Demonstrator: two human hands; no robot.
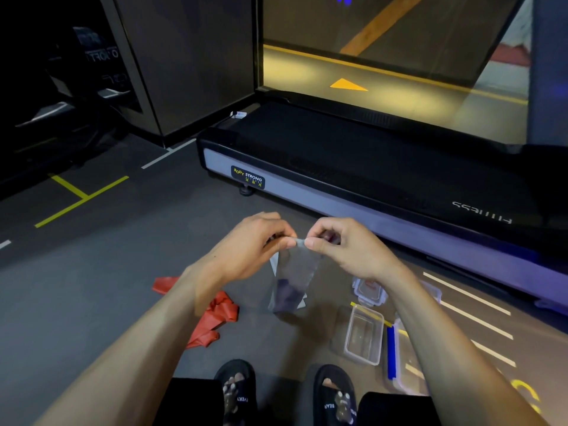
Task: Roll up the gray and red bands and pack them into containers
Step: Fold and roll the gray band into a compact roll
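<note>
Both hands were raised over the floor, the left hand [258, 241] and right hand [338, 244] pinching the top edge of the gray band [295, 272], which hung down between them. The red band [215, 315] lay crumpled below the left forearm; an open container [364, 336] sat right.

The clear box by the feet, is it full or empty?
Empty. The clear box sits open on the floor, and only its bare bottom shows through.

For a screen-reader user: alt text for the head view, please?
Two hands, left hand and right hand, pinch the top of a hanging gray band. On the floor: a red band, a clear container, and a treadmill beyond.
</note>
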